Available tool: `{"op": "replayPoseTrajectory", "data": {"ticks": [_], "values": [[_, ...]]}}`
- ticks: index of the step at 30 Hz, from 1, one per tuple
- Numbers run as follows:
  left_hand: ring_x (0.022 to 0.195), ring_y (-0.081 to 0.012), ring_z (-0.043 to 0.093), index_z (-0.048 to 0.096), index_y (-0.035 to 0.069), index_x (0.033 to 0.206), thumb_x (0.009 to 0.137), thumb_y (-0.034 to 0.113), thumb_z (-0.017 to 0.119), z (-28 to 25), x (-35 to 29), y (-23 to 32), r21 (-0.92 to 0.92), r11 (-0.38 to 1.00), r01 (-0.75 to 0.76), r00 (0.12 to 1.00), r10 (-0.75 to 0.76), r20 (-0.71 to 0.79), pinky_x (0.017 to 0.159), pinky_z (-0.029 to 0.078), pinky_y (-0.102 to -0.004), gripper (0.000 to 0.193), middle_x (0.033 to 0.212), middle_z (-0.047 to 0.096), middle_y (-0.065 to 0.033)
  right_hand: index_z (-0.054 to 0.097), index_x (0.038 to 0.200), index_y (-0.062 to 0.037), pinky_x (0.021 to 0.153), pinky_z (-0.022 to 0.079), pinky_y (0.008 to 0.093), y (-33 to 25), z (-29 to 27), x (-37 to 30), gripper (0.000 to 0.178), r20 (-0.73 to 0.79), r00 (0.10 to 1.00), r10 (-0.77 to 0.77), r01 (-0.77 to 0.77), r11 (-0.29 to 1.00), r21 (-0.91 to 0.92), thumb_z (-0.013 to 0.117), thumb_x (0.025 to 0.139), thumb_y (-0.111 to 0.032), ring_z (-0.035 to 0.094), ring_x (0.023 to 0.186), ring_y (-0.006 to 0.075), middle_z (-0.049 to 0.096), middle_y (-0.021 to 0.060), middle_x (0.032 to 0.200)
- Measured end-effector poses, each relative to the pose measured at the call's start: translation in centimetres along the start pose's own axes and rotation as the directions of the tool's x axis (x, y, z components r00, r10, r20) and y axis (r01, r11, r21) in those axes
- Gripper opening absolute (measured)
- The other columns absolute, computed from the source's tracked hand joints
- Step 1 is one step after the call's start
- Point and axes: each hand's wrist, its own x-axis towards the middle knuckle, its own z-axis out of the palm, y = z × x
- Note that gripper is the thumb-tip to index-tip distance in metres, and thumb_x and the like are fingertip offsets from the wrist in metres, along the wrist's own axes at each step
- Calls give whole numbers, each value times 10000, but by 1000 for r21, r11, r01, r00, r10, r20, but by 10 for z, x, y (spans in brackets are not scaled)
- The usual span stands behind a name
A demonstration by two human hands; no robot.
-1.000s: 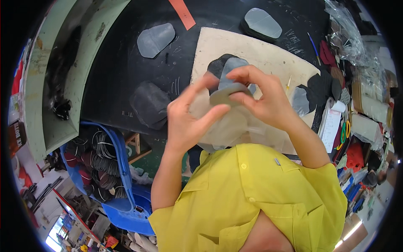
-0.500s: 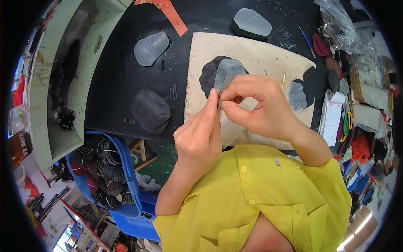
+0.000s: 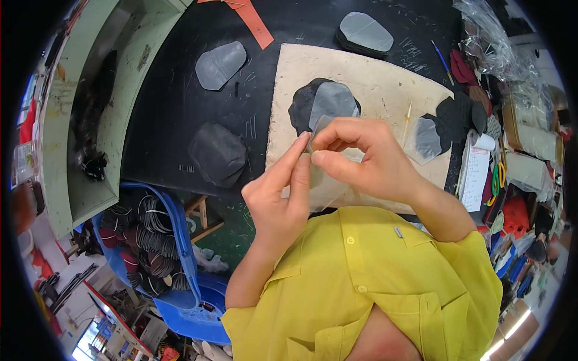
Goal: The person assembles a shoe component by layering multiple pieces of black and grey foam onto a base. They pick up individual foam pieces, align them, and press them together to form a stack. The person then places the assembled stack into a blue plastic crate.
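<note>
Above the pale board (image 3: 373, 78), both hands meet at a thin, grey rounded piece (image 3: 321, 124) seen nearly edge-on. My right hand (image 3: 368, 157) has its thumb and forefinger closed on it. The fingertips of my left hand (image 3: 278, 195) press together at its near edge, partly hiding it. Just beyond the hands, a grey rounded piece (image 3: 333, 101) lies on a dark, uneven-edged stack (image 3: 303, 108). Another grey piece (image 3: 428, 139) rests by dark pieces at the board's right side.
On the black table lie a grey piece (image 3: 221, 66), a dark stack (image 3: 218, 154), a grey-topped stack (image 3: 365, 32) and an orange strip (image 3: 255, 25). A brush (image 3: 407, 119) and notepad (image 3: 475, 165) sit rightward. A blue basket (image 3: 188, 265) of bundled pieces stands lower left.
My fingertips have shifted slightly on the grey piece, and it now shows more of its face. My left fingers and thumb have spread a little. The stacks on the table stay put.
</note>
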Motion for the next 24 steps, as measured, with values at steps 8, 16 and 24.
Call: {"op": "replayPoseTrajectory", "data": {"ticks": [8,16,24], "values": [[628,-227,676,639,-60,1165,848,-81,612,-1,-1,-1,445,790,-421,903,414,118,591,513,-273,319,839,690,-195,685,917,54,658,523,251,-4,-3,0,162,92,984,152,-164,976,143,603,877,-79,648,709,103,684,86,742],[636,-190,668,636,-86,1150,878,-34,613,-1,-7,8,442,836,-325,945,275,175,604,503,-245,278,825,702,-167,628,815,37,649,484,237,5,-6,1,120,143,969,204,-224,965,140,601,888,-55,580,695,77,627,14,761],[744,-62,602,668,-63,1057,958,123,594,1,-8,-2,-394,868,301,951,-306,52,665,489,-204,223,849,677,-41,594,735,22,552,452,255,9,16,-4,90,-73,996,-54,52,998,-21,610,771,-59,580,587,114,607,76,662]]}}
